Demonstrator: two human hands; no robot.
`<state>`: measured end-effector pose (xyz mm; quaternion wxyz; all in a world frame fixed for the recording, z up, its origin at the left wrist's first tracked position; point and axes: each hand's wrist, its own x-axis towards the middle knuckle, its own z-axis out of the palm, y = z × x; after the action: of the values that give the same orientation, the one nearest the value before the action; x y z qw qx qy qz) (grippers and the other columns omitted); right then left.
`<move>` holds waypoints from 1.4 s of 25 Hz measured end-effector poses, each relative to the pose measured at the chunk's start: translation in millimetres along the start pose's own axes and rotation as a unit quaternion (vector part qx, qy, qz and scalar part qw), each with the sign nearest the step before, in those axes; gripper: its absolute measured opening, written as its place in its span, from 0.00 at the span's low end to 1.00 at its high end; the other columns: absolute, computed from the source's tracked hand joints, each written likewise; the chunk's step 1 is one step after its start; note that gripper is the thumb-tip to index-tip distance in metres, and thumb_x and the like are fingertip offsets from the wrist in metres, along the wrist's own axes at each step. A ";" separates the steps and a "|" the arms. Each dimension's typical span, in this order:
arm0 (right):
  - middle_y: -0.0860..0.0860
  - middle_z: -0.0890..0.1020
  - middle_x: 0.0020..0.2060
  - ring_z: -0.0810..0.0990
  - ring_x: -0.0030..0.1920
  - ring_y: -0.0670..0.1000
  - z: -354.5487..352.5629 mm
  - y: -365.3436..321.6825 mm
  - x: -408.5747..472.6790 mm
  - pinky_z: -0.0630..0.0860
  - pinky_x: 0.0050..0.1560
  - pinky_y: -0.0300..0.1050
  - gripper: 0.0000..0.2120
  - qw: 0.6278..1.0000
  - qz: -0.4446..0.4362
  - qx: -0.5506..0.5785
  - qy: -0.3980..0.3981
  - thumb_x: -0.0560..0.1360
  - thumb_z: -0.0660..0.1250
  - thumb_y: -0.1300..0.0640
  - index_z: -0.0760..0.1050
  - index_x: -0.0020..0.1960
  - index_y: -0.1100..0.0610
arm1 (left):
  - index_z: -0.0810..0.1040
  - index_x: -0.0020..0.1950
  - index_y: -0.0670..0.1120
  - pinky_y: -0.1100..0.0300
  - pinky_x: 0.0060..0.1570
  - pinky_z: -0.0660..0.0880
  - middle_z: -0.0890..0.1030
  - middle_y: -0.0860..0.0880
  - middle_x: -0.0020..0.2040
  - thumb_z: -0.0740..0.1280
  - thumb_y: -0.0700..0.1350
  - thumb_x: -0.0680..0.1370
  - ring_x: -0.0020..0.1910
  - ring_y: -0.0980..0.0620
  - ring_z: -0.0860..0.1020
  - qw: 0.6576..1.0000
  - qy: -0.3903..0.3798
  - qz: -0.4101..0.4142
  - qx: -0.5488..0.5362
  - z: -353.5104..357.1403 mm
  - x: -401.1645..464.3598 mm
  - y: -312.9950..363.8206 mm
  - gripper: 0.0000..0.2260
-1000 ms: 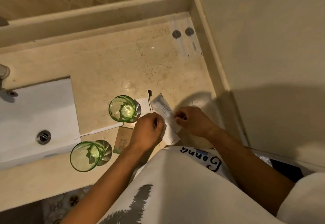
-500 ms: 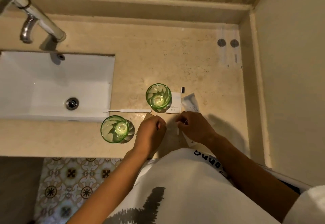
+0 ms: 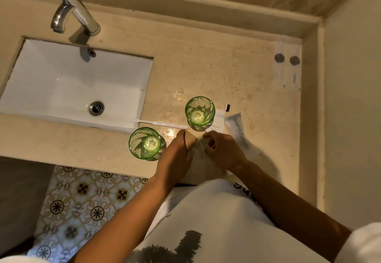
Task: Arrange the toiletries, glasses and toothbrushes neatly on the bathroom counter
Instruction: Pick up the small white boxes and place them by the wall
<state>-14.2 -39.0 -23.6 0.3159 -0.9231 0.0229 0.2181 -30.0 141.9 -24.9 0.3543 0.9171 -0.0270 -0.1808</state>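
Note:
Two green glasses stand upright on the beige counter (image 3: 237,72), one (image 3: 200,111) further back and one (image 3: 145,143) near the front edge. A white toothbrush (image 3: 159,123) lies flat between them. Right of the far glass lie a white packet (image 3: 219,120) with a dark-bristled toothbrush and a white sachet (image 3: 237,131). My left hand (image 3: 176,155) grips a small tan packet (image 3: 191,140). My right hand (image 3: 223,151) is curled, its fingertips pinching a thin clear wrapper (image 3: 198,149) between the two hands.
A white sink (image 3: 61,81) with a chrome tap (image 3: 70,11) fills the left. Two grey discs (image 3: 287,59) sit on clear strips at the back right. A wall closes the right side. Patterned floor tiles (image 3: 82,196) show below the counter's front edge.
The view has swung left, bringing the sink and tap in. Both hands left the white sachet and shifted left; my left hand now holds the tan packet.

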 end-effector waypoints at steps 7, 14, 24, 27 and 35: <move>0.62 0.80 0.55 0.78 0.55 0.58 -5.0 -0.6 9.8 0.79 0.50 0.46 0.16 0.976 -0.068 -0.074 0.195 0.71 0.72 0.61 0.78 0.57 0.66 | 0.76 0.60 0.46 0.60 0.41 0.76 0.81 0.48 0.49 0.68 0.38 0.75 0.44 0.47 0.80 0.998 0.028 0.056 0.008 9.6 -5.3 5.4 0.14; 0.58 0.68 0.73 0.72 0.69 0.58 -24.6 18.3 37.1 0.72 0.61 0.39 0.41 0.995 -0.071 -0.067 0.031 0.67 0.74 0.63 0.62 0.77 0.59 | 0.76 0.66 0.45 0.63 0.47 0.73 0.83 0.46 0.54 0.65 0.45 0.80 0.46 0.51 0.80 1.000 0.007 0.010 -0.018 36.2 1.0 19.0 0.15; 0.56 0.71 0.73 0.73 0.70 0.57 -8.3 34.8 -27.2 0.80 0.62 0.55 0.44 0.994 -0.065 -0.004 0.091 0.69 0.78 0.51 0.60 0.78 0.54 | 0.74 0.62 0.46 0.59 0.41 0.80 0.83 0.50 0.49 0.65 0.55 0.82 0.41 0.53 0.81 0.990 -0.012 -0.055 -0.128 45.5 3.5 29.3 0.15; 0.53 0.69 0.74 0.76 0.66 0.55 -17.9 39.4 -35.0 0.83 0.54 0.47 0.42 0.993 -0.069 0.028 0.090 0.70 0.78 0.53 0.59 0.77 0.49 | 0.79 0.61 0.47 0.51 0.40 0.84 0.85 0.48 0.47 0.66 0.51 0.82 0.38 0.50 0.84 0.968 -0.054 -0.058 -0.239 46.6 4.7 40.9 0.11; 0.50 0.74 0.63 0.83 0.48 0.48 -59.1 48.4 -40.2 0.78 0.39 0.29 0.31 0.957 0.030 0.222 0.183 0.74 0.75 0.55 0.66 0.72 0.51 | 0.78 0.65 0.42 0.53 0.39 0.80 0.84 0.38 0.48 0.63 0.34 0.82 0.38 0.46 0.82 0.889 -0.126 -0.119 -0.424 34.9 38.1 109.3 0.13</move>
<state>-36.3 -116.6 7.2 0.4967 -0.8527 0.1554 0.0442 1.9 31.0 11.5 0.6786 0.6457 0.1176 -0.3300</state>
